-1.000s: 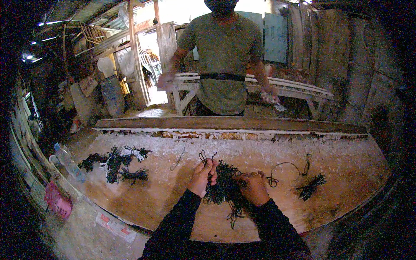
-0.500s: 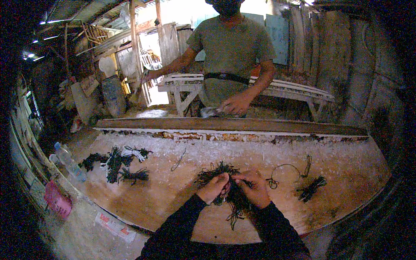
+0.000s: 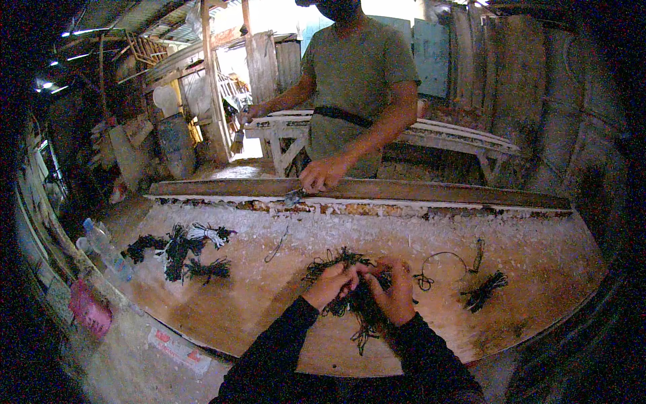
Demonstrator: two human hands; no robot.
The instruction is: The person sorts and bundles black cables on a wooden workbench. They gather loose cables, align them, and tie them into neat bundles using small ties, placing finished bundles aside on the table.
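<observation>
My left hand [image 3: 333, 284] is closed on a bundle of dark cords [image 3: 360, 311] above the wooden tabletop. Loops and loose ends fan out behind the fingers and hang toward me. Beside it my right hand [image 3: 396, 291] pinches at the same bundle, its fingertips close to those of the left. What exactly lies between the right fingertips is too small to make out. Right of my hands rests a small tied bundle of dark cord [image 3: 484, 291], with a loose looped cord [image 3: 444, 256] behind it.
More dark and white cord bundles [image 3: 178, 252] are heaped at the left, near a clear plastic bottle [image 3: 108, 249]. A long raised board [image 3: 431, 192] borders the far edge. Across it stands a person [image 3: 356, 74], one hand holding a scraper-like tool [image 3: 293, 198]. A pink container [image 3: 89, 308] sits at lower left.
My right hand has turned, its fingers now raised near the left fingertips; the bundle stays in place. The person opposite has leaned in and brought the tool onto the board's near edge.
</observation>
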